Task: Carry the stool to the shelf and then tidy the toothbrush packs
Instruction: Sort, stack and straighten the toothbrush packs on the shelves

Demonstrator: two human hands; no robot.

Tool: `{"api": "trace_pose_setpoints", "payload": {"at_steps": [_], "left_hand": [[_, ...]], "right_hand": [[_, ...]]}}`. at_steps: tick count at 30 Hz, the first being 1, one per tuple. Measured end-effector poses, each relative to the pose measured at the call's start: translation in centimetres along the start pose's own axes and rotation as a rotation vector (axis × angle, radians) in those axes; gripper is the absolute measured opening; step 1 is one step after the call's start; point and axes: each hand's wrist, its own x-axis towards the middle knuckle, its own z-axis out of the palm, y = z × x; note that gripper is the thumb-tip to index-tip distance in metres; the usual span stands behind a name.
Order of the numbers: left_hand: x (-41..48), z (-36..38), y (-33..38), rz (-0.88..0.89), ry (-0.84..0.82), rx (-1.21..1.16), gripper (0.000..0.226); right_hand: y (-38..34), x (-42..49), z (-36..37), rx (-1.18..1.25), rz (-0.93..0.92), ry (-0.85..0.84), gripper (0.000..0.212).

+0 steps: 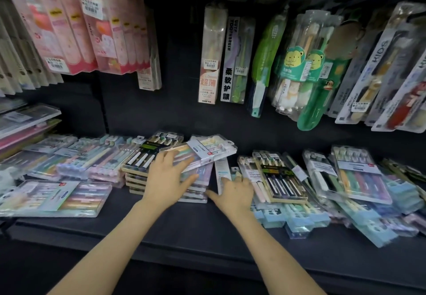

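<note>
Palm down with fingers spread wide, the left hand (164, 177) rests on a tilted pastel toothbrush pack (207, 150) atop the middle stack (196, 194). It seems to press rather than grip, though blur softens the fingers. At centre frame, just right of it, the right hand (232, 191) lies open too, its straight fingertips touching a narrow white pack (221, 174). Other packs (359, 179) cover the dark shelf (184, 227) on both sides.

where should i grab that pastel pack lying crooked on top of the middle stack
Pinch the pastel pack at its right end, coming from the right: it lies askew, and that end juts past the stack below, likely leaving room for fingers underneath. The left hand rests flat on its left part.
</note>
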Motion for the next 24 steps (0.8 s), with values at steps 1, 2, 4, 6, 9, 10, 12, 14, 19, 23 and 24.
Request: {"api": "trace_pose_setpoints", "payload": {"at_steps": [1, 2, 4, 6, 9, 10, 12, 14, 19, 23, 24], "left_hand": [[0.3, -0.2, 0.0, -0.005, 0.006, 0.036, 0.055], [0.6, -0.5, 0.1, -0.007, 0.013, 0.065, 0.055], [1.0, -0.8, 0.2, 0.011, 0.025, 0.102, 0.057], [1.2, -0.8, 0.3, 0.041, 0.044, 0.113, 0.058], [1.3, -0.4, 0.2, 0.04, 0.033, 0.031, 0.064], [1.2, -0.3, 0.1, 0.036, 0.016, -0.021, 0.069], [0.9, -0.2, 0.2, 0.011, -0.042, -0.119, 0.076], [0.5, -0.3, 0.5, -0.012, -0.067, -0.149, 0.077], [0.5, -0.3, 1.5, -0.064, -0.085, -0.06, 0.072], [0.5, -0.3, 2.5, -0.11, -0.093, -0.023, 0.078], [0.5, -0.3, 2.7, -0.117, -0.104, -0.019, 0.082]], "right_hand": [[0.2, 0.1, 0.2, -0.026, -0.019, 0.006, 0.07], [0.5, 0.1, 0.3, -0.043, -0.049, 0.012, 0.065], [1.3, -0.3, 0.5, -0.063, -0.117, 0.021, 0.057], [2.1, -0.7, 0.7, -0.052, -0.163, 0.035, 0.055], [2.3, -2.1, 0.5, -0.031, -0.222, 0.087, 0.052], [2.4, -2.6, 0.6, -0.034, -0.217, 0.081, 0.051], [2.4, -3.4, 1.0, -0.01, -0.223, 0.146, 0.049], [2.7, -4.3, 1.4, 0.0, -0.269, 0.202, 0.046], [3.5, -5.9, 1.2, 0.09, -0.259, 0.204, 0.047], [3.8, -7.2, 0.7, 0.177, -0.184, 0.159, 0.052], [3.9, -7.6, 0.6, 0.166, -0.175, 0.14, 0.053]]}}
